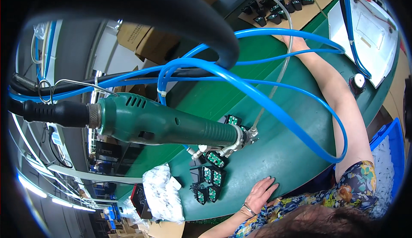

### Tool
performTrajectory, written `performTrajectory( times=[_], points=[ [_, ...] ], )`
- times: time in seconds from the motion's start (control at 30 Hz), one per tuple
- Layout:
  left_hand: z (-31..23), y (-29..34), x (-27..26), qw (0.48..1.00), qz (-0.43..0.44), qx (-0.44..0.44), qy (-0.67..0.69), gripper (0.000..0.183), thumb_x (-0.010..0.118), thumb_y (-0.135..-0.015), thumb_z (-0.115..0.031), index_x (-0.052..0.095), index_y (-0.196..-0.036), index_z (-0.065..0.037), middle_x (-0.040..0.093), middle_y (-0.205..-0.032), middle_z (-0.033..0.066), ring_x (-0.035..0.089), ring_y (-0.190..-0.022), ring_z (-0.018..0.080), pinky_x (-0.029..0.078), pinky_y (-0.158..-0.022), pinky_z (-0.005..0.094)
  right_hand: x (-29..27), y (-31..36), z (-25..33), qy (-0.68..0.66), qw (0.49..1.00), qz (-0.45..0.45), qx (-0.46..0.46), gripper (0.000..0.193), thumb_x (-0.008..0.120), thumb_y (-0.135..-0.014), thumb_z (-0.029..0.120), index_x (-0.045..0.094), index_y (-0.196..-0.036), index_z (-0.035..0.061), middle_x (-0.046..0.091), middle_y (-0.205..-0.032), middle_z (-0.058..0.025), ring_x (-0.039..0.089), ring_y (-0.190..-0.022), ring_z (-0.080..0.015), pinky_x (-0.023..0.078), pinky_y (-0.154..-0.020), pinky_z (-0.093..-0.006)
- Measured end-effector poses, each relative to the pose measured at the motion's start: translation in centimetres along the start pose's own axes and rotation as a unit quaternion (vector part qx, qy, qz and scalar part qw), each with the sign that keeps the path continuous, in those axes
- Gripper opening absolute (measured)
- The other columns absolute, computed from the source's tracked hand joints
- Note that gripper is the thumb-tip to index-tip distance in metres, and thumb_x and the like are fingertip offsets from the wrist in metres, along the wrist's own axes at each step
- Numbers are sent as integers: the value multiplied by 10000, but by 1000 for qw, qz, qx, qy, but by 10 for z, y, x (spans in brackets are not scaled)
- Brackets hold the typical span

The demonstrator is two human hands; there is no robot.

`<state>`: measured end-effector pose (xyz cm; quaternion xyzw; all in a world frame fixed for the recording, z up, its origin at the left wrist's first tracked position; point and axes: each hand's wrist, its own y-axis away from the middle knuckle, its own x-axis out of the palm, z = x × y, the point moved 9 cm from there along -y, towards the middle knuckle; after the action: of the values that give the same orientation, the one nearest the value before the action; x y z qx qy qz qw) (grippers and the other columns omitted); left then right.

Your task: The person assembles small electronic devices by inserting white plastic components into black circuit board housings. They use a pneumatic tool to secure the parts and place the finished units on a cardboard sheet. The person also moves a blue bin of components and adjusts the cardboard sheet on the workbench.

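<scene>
My left hand [260, 194] lies flat on the green table [296, 131], fingers stretched out and nothing in them. Nearest to it are several black housings with green circuit boards [212, 176]. My right hand [296, 44] reaches to the far side, at the edge of a cardboard sheet [315, 17]. Its fingers are partly hidden behind a clear tube [288, 53], so any grip is unclear. Many black parts with green boards [274, 13] lie on that sheet. A green electric screwdriver [171, 124] hangs sideways across the view, its metal tip end above the housings.
Blue air hoses [266, 103] and a thick black cable [193, 19] loop over the table. A white plastic bag [161, 193] lies at the left. Toward the right are a white tray [365, 36], a small round container [357, 83] and a blue bin [397, 139] with white bags.
</scene>
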<state>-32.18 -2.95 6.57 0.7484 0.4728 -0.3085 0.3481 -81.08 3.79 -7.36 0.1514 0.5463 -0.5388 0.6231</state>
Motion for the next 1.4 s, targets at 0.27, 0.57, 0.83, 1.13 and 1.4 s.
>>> performTrajectory(
  times=[0.27,0.57,0.83,1.13,1.4],
  points=[
    [-7,-4,-6,1000,-27,-14,-2,536,696,-664,-180,501,-1146,-50,457,-1207,153,430,-1144,322,362,-948,417,-53,13,17,11,998,-54,-24,153,544,-794,177,480,-827,42,505,-840,-140,547,-834,-300,473,-697,-400],
    [-15,-6,-13,997,-71,-13,1,478,697,-695,-257,535,-1082,-28,487,-1159,160,456,-1109,338,377,-923,423,-95,56,44,-39,991,-71,-107,151,551,-789,163,456,-787,46,497,-799,-138,532,-777,-321,451,-647,-413],
    [-20,-4,-17,995,-95,14,-5,476,703,-682,-237,537,-1071,-19,488,-1145,171,450,-1110,351,376,-920,431,-134,96,73,-58,993,-37,-101,120,566,-767,118,469,-784,49,468,-771,-123,526,-763,-291,455,-655,-370],
    [-16,-10,-26,987,-157,28,33,351,653,-746,-224,567,-1028,-34,526,-1113,158,470,-1082,343,390,-905,405,-169,139,84,-103,990,-29,-90,114,569,-770,109,471,-775,51,483,-786,-130,516,-742,-329,430,-644,-400],
    [-21,-61,-67,986,-100,6,135,108,568,-795,-135,621,-815,-43,606,-816,98,590,-752,261,474,-666,336,-193,175,88,-93,996,-14,-10,110,567,-770,91,486,-765,16,494,-780,-137,512,-788,-323,421,-658,-404]
  ],
)
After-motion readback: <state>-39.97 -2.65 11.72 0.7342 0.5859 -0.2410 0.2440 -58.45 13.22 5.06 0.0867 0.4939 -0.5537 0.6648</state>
